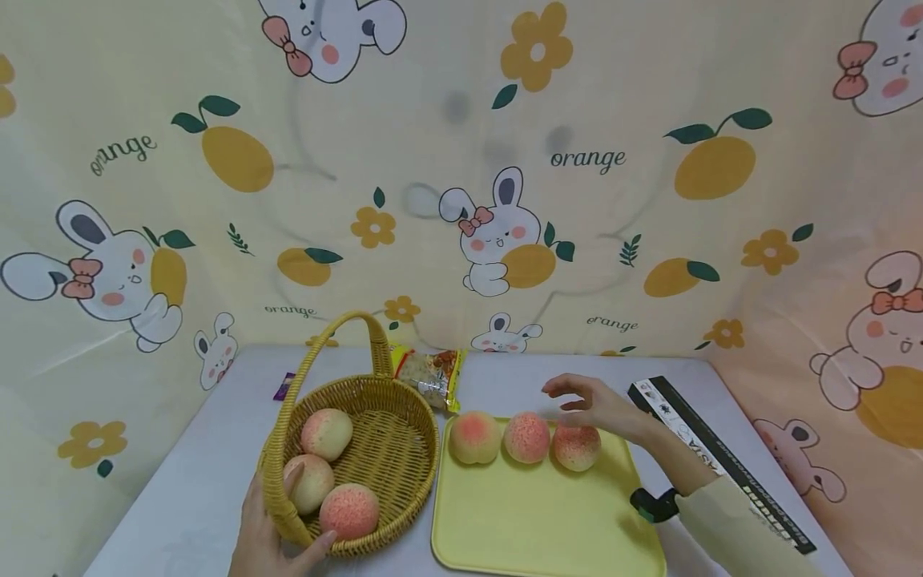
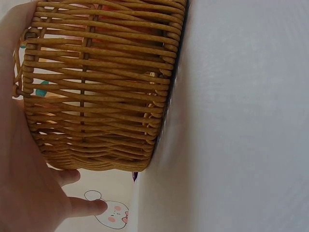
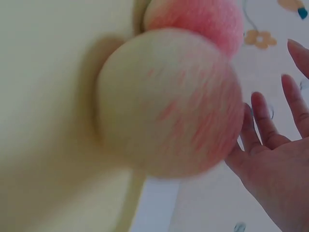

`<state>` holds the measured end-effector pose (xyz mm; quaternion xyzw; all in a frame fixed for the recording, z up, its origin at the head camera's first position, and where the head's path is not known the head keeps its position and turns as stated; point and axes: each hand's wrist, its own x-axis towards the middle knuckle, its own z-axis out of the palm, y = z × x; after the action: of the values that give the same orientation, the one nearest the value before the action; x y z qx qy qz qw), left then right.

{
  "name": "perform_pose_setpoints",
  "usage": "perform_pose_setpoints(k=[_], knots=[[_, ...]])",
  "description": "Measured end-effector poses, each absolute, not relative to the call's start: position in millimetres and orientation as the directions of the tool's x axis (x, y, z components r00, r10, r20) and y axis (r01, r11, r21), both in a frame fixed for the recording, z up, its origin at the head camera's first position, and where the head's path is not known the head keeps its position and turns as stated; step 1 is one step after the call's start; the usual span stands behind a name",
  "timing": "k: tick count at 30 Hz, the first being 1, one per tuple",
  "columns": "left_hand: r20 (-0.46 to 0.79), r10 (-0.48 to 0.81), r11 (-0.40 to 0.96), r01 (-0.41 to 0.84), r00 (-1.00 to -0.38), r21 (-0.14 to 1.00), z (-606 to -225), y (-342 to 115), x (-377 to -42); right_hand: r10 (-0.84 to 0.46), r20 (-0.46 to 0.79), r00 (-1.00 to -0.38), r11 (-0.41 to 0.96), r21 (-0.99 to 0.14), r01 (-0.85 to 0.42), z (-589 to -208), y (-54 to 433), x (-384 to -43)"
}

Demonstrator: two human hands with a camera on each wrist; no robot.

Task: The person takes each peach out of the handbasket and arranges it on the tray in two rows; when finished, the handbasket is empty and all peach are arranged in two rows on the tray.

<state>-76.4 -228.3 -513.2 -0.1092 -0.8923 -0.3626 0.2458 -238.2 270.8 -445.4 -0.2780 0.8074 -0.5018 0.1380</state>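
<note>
At the left stands a woven basket (image 1: 392, 473) with a tall handle and three peaches in it: one peach (image 1: 327, 433) at the back, another peach (image 1: 310, 483) at the left and a pinker peach (image 1: 349, 511) in front. My left hand (image 1: 270, 525) holds the basket's near left side, thumb and a finger over the rim; other fingers spread along the outside in the left wrist view. A row of peaches lies along the back of a yellow tray (image 1: 541, 521): left peach (image 1: 475, 437), middle peach (image 1: 527, 438), right peach (image 1: 577, 449). Over the right peach hovers my right hand (image 1: 598, 407), fingers loosely bent, holding nothing.
Behind the basket lies a yellow-edged snack packet (image 1: 433, 377). A small purple wrapper (image 1: 284, 386) is left of the handle. A long black and white box (image 1: 721, 461) lies slantwise right of the tray. Printed cloth (image 1: 461, 120) walls the table.
</note>
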Motion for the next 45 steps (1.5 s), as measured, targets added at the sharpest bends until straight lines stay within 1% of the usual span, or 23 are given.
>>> perform_pose_setpoints(k=[10,13,19,26,29,36,40,44,45], knots=[[0.461,-0.009,0.728,0.310,-0.887,0.611,-507.8,-224.1,-74.3,-0.671,0.056,-0.740,0.234,-0.930,-0.283,-432.2,207.7,-251.1],[0.464,-0.010,0.733,0.309,-0.886,0.606,-509.0,-224.4,-73.9,-0.693,0.071,-0.717,0.198,-0.938,-0.284,-431.9,190.7,-253.9],[0.470,-0.010,0.734,0.313,-0.882,0.603,-510.2,-223.6,-73.6,-0.718,0.066,-0.693,0.175,-0.946,-0.271,-431.5,164.3,-256.5],[0.478,-0.005,0.734,0.321,-0.878,0.598,-510.0,-223.9,-73.4,-0.753,0.091,-0.652,0.151,-0.940,-0.306,-429.1,137.2,-260.0],[0.479,-0.001,0.736,0.324,-0.878,0.595,-510.8,-225.4,-73.6,-0.773,0.092,-0.628,0.132,-0.944,-0.301,-428.0,123.1,-262.6],[0.498,-0.003,0.730,0.339,-0.867,0.594,-513.2,-226.8,-73.7,-0.818,0.068,-0.572,0.158,-0.928,-0.336,-419.8,84.7,-266.5],[0.483,-0.013,0.728,0.323,-0.876,0.605,-511.4,-226.5,-73.0,-0.835,0.055,-0.548,0.176,-0.916,-0.360,-410.3,59.4,-265.7],[0.455,-0.023,0.731,0.296,-0.890,0.615,-510.5,-226.5,-72.6,-0.859,0.011,-0.511,0.240,-0.874,-0.422,-403.5,34.1,-263.8],[0.463,-0.014,0.725,0.310,-0.886,0.615,-511.0,-226.7,-73.1,-0.865,-0.007,-0.501,0.262,-0.859,-0.440,-403.2,28.5,-263.5]])
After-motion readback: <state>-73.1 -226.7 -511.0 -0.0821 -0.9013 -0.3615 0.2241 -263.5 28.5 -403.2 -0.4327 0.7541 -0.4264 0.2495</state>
